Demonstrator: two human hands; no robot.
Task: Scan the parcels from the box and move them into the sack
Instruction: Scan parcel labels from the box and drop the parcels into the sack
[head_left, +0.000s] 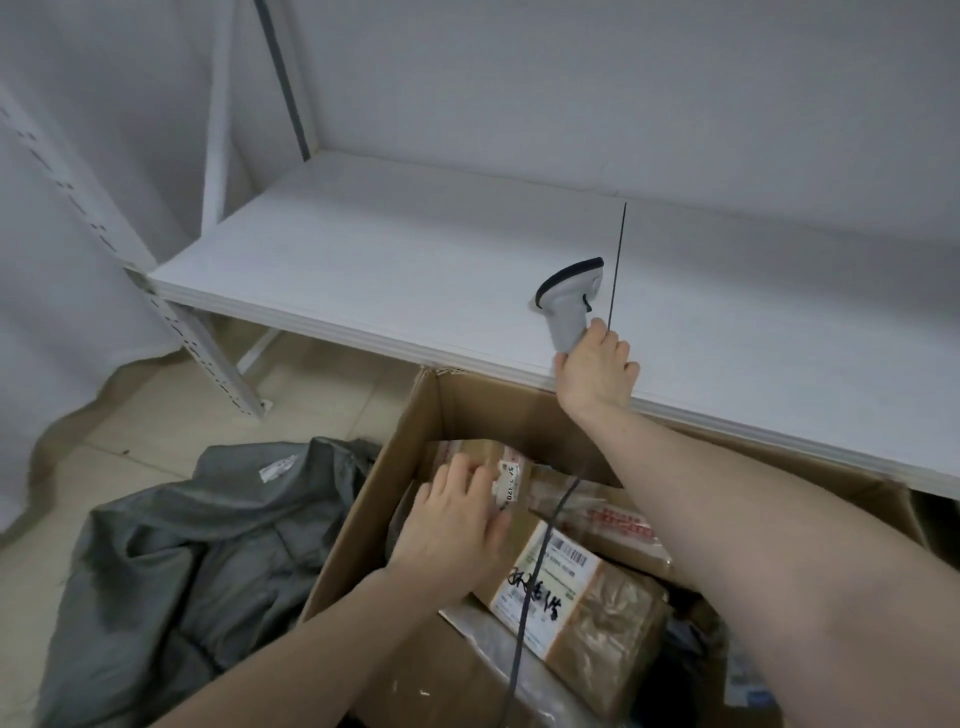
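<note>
My right hand (595, 371) grips the scanner (569, 304) on the white surface (363, 249); my left hand (452, 525) rests flat on a parcel (511, 462) among taped parcels in the cardboard box (353, 530), grey sack (182, 561) beside it.

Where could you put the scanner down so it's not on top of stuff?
The white shelf lies bare left of the scanner that the right hand grips, and bare again right of the thin black seam. The cardboard box is crowded with parcels, where the left hand reaches. The grey sack covers the floor beside it.
</note>
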